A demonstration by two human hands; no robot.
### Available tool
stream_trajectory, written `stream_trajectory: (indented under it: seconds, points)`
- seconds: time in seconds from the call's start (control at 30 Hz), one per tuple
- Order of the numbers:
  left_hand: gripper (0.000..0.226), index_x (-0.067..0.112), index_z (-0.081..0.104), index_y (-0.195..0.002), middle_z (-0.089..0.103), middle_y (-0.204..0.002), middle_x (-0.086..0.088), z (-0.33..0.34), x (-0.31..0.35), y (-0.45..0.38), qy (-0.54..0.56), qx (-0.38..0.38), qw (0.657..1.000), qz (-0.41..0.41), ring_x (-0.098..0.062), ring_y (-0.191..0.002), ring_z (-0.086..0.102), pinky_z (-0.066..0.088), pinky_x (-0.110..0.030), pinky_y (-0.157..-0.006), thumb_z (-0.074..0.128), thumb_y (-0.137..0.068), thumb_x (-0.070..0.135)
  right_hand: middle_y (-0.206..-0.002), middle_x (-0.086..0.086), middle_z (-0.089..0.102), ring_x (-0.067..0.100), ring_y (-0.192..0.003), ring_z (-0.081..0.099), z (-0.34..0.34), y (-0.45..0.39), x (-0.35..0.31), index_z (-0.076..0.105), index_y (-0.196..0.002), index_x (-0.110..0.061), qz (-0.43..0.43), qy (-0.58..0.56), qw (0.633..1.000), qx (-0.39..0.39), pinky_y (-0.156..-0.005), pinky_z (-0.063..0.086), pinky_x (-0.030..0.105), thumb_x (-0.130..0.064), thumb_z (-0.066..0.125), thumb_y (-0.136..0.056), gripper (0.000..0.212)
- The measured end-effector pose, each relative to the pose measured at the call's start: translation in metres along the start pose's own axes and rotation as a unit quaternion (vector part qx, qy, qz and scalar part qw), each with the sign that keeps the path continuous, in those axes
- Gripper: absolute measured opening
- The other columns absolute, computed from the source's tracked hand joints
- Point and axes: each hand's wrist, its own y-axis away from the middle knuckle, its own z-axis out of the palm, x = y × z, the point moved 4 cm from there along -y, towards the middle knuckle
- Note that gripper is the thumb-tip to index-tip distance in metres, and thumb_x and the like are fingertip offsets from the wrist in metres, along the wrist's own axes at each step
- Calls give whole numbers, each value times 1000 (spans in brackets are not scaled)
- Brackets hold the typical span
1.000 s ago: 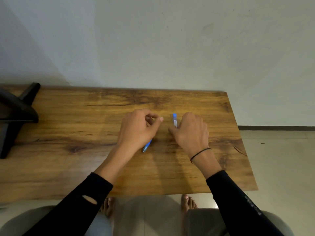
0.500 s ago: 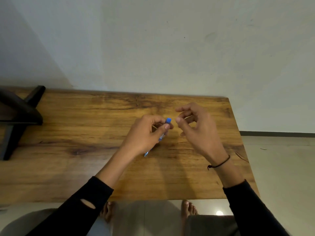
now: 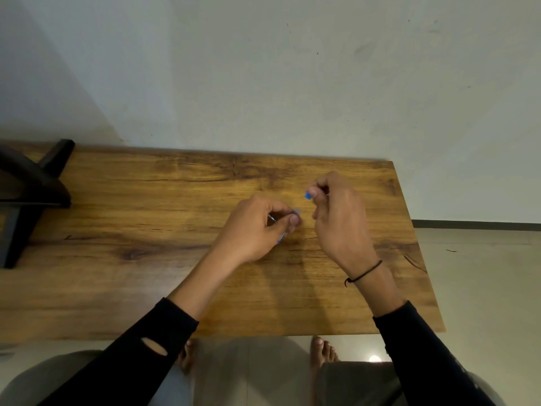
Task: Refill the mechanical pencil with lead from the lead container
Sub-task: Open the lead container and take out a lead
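My left hand (image 3: 257,230) is closed around a slim mechanical pencil (image 3: 281,238) and holds it tilted just above the wooden table (image 3: 146,282). The pencil's blue tip pokes out below my fingers, and its pale upper end (image 3: 296,212) shows beside my thumb. My right hand (image 3: 339,221) is a little to the right and higher, pinching a small blue cap (image 3: 308,195) between thumb and forefinger. The cap is apart from the pencil's upper end. No separate lead container is visible; my hands may be hiding it.
A black stand (image 3: 32,194) sits on the table's far left. The table backs onto a pale wall (image 3: 263,83), and its right edge drops to a tiled floor (image 3: 483,288). My knees and bare feet (image 3: 322,350) are below the near edge.
My left hand lifted the pencil off the table. My right hand took the blue cap at its upper end and drew it up and to the right, off the pencil.
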Motion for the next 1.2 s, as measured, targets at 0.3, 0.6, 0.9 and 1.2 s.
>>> stream_trajectory:
  seconds: [0.3,0.6,0.9,1.2]
  points:
    - [15,24,87,-110,83,-99,16,-14,-3,-1,155,73,984,-55,0,-77,76,59,-15,-67,75,-101,25,-103,7,69,31,-92,68,22,7,17,65,-90,-17,20,196,974,-114,-68,42,34,-9,68,-99,11]
    - [10,13,86,-102,84,-89,-3,-16,0,1,235,97,962,-100,-14,-81,84,66,-23,-72,82,-96,21,-75,-5,72,16,-69,70,1,-4,22,74,-86,-7,70,19,997,-11,-64,58,36,-17,69,-101,19]
    - [3,11,83,-90,85,-90,-11,-21,6,1,384,134,909,-89,-18,-81,82,66,-24,-76,83,-93,10,-82,16,76,19,-67,70,13,11,-3,65,-117,4,182,-461,854,-159,-62,59,25,-7,68,-100,21]
    - [112,-6,57,-149,62,-149,-32,-11,11,9,758,6,646,-87,-39,-144,60,46,-44,-124,35,-92,89,-67,8,67,11,-52,57,1,3,-11,77,-87,-9,162,-575,791,-129,-47,45,18,-5,64,-100,18]
